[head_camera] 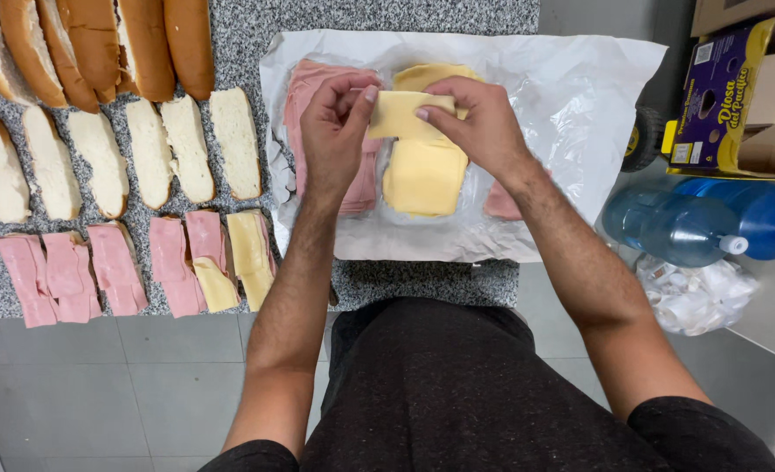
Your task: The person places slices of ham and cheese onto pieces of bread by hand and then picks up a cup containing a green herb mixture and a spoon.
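Bright, even overhead light; sharp focus; faint shadows

Both hands, left hand [333, 131] and right hand [479, 127], pinch a thin yellow cheese slice [402, 114] above the stacked yellow cheese pile [424, 175] on crinkled white paper [580, 79] (pink ham slices [317, 87] lie beside it) on the speckled grey counter [361, 17].

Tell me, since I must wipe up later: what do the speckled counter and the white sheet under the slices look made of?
The grey speckled counter looks like polished granite or similar stone, judging by its fine black-and-white flecks. The crinkled white sheet looks like waxed or plastic-lined deli paper: it holds creases and shows glossy patches.
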